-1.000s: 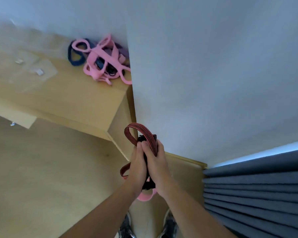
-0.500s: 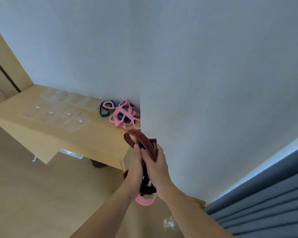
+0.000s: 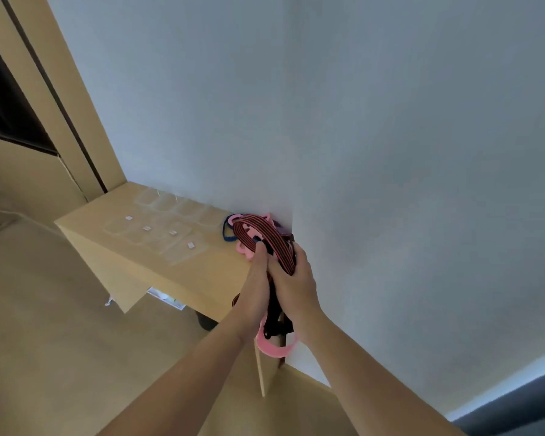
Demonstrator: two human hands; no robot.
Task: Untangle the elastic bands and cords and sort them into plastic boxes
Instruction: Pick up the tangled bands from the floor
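Left grip [image 3: 255,291] and right grip [image 3: 293,286] both clench the tangled bands [image 3: 265,239]; clear boxes [image 3: 167,240] lie forward-left on the desk [image 3: 214,264], nearer the left.

woven striped band [image 3: 265,243]; matt, likely wood table [image 3: 170,278].

A pale grey-white wall [image 3: 390,136] fills most of the view, with a faint vertical corner where it meets the right end of a light wooden table [image 3: 139,265]. The table has flat side panels and stands against the wall. The floor [image 3: 38,357] is a similar pale wood tone. At the left rises a tall wooden frame [image 3: 54,89], with a dark opening [image 3: 4,99] beside it. A dark grey patch [image 3: 523,413] shows at the lower right. The light is soft and even.
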